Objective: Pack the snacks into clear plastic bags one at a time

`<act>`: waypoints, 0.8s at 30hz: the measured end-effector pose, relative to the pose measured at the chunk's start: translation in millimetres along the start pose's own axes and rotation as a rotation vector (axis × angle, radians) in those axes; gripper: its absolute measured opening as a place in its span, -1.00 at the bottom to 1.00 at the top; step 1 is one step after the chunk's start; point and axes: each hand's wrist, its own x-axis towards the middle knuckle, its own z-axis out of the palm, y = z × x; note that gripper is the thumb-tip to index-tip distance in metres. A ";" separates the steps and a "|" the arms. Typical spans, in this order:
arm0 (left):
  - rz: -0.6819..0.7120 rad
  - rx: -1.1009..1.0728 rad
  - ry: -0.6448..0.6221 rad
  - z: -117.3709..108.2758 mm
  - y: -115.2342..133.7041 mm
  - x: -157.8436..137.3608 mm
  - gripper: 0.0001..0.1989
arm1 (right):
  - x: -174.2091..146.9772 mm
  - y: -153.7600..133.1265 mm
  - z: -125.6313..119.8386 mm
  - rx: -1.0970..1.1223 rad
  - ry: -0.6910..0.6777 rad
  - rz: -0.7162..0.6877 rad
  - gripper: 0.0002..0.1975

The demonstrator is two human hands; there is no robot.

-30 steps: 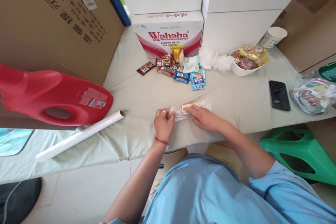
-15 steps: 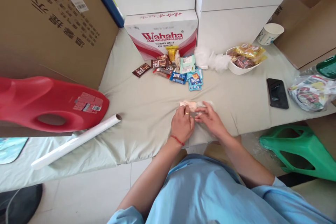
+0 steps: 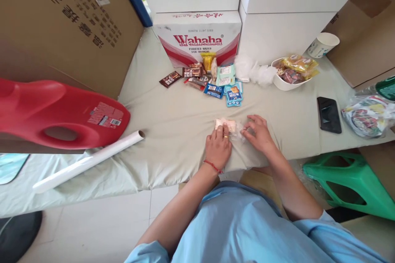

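Observation:
A small pale orange packet (image 3: 219,123) lies on the cloth-covered table (image 3: 173,131) in front of me, with crinkled clear plastic film (image 3: 237,133) at its right side. My left hand (image 3: 218,144) rests on the packet from the near side, its fingers stretched out and pressing down on it. At the film's right edge is my right hand (image 3: 259,133), thumb and forefinger pinching the film while the other fingers curl loosely above. How far the film wraps around the packet I cannot tell.
Behind lie several snack packets (image 3: 212,78) before a Wahaha carton (image 3: 197,39). White fluffy material (image 3: 254,72) touches a white bowl (image 3: 286,86) of snacks. A phone (image 3: 329,115) lies right; a white roll (image 3: 89,162) and red jug (image 3: 101,119) stand left.
My right hand has drawn away to the right from my left hand, stretching the clear film beside the packet. My left hand stays on the packet. The view has shifted slightly.

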 end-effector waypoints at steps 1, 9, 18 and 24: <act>-0.003 -0.006 0.002 0.6 0.0 0.0 -0.34 | 0.4 -2.8 -2.4 0.081 -0.046 0.017 -0.85; 0.003 0.027 -0.028 -1.2 0.9 0.8 -0.36 | 22.8 -28.8 -18.8 0.544 -0.082 0.258 -0.69; 0.043 -0.133 0.121 8.6 -2.5 0.2 -0.70 | 66.8 -100.5 45.3 -0.351 -0.246 0.000 -0.77; 0.100 -0.396 0.187 -1.9 -24.8 -33.7 -0.77 | 37.0 -93.2 58.3 -0.471 -0.189 -0.215 -0.60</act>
